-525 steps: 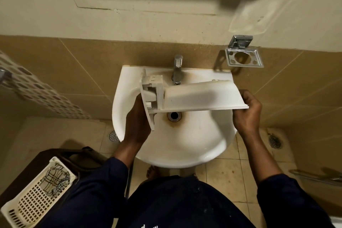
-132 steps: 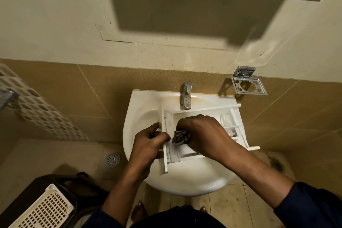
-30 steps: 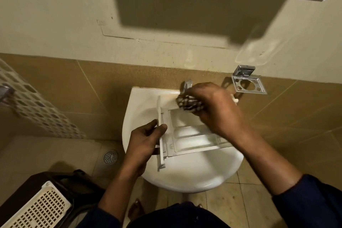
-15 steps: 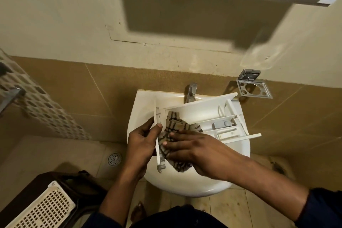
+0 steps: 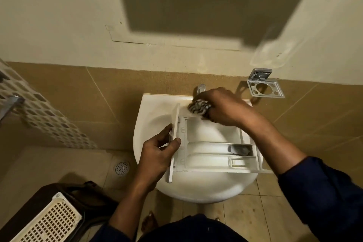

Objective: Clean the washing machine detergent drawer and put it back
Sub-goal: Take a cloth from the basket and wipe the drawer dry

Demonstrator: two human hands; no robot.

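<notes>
Tap (image 5: 200, 88) largely behind right hand (image 5: 225, 108)

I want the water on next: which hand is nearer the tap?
Right. The right hand, gripping the cloth, is just beside the tap; the left hand holds the front of the drawer, nearer the person.

Your right hand (image 5: 224, 107) has taken the dark-striped fabric cloth (image 5: 198, 106) off the front compartment of the white plastic detergent drawer (image 5: 206, 143). It now grips it bunched at the drawer's 12 o'clock edge, by the chrome tap (image 5: 200, 89).
</notes>
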